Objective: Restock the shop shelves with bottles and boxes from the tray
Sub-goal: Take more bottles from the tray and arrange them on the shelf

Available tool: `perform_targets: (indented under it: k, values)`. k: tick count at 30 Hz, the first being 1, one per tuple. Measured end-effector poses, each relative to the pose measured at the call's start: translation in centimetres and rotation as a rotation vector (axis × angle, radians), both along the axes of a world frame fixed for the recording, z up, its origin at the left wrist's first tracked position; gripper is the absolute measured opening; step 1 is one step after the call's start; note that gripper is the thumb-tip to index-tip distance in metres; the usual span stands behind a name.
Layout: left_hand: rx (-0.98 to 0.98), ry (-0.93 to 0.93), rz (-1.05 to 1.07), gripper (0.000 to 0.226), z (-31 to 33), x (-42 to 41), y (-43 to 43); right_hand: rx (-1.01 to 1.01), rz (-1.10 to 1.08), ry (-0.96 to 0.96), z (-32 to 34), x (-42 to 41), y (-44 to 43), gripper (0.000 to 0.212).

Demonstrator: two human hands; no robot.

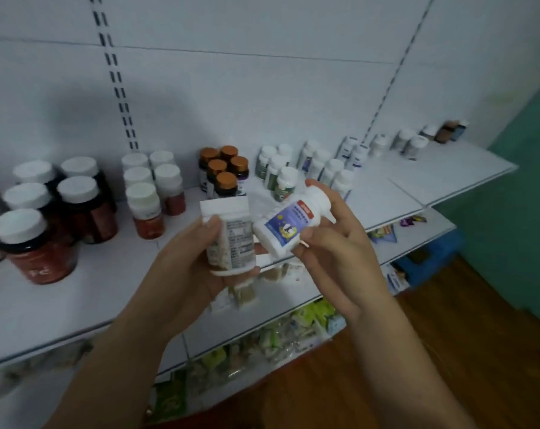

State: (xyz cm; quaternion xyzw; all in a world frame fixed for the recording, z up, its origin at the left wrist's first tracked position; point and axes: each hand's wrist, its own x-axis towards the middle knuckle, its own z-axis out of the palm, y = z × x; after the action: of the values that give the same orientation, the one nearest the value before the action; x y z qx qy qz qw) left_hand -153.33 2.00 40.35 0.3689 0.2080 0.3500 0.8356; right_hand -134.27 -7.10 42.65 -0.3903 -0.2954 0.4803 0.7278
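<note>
The left grip (185, 264) is grasping an upright white-capped pill bottle (231, 239), while the right grip (333, 252) is pinching a tilted blue-labelled white bottle (288, 226), its cap pointing up and right. Both bottles are touching each other in front of the white shelf (386, 193), where red-brown jars (76, 209) and orange-capped bottles (225, 171) are standing in groups.
</note>
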Motion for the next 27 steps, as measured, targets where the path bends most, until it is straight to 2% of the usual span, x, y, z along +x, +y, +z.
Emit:
perform_targets:
  k: [2, 5, 8, 9, 13, 15, 21, 25, 27]
  values:
    - [-0.014, -0.005, -0.094, 0.041, -0.2, 2.7, -0.6, 0.005, -0.062, 0.042, -0.3, 1.5, -1.7, 0.061]
    - [-0.017, 0.049, -0.172, 0.060, -0.4, 6.6, -1.5, 0.006, -0.168, 0.111, -0.5, 3.7, -3.7, 0.065]
    - [0.073, 0.021, -0.281, 0.096, -0.3, 9.9, -2.4, 0.026, -0.280, 0.199, -0.5, 6.1, -5.2, 0.067]
    - [0.093, 0.006, -0.307, 0.099, -0.2, 10.9, -2.8, 0.046, -0.302, 0.230, -0.6, 7.0, -5.7, 0.064]
    - [0.070, 0.016, -0.310, 0.064, 0.6, 15.1, -4.3, 0.139, -0.270, 0.309, -0.4, 10.7, -7.3, 0.052]
    - [0.098, 0.029, -0.302, 0.056, 0.8, 17.3, -5.3, 0.133, -0.252, 0.313, -0.5, 13.0, -8.0, 0.052]
    - [0.126, 0.088, -0.212, 0.054, 1.0, 25.5, -8.6, 0.079, -0.187, 0.341, -0.6, 21.2, -10.6, 0.052]
    - [0.117, 0.082, -0.165, 0.042, 2.2, 31.7, -10.4, 0.041, -0.138, 0.380, 0.0, 26.9, -12.7, 0.046]
    - [0.100, 0.071, -0.131, 0.047, 2.7, 34.4, -11.0, 0.021, -0.129, 0.417, 0.0, 29.8, -13.6, 0.045]
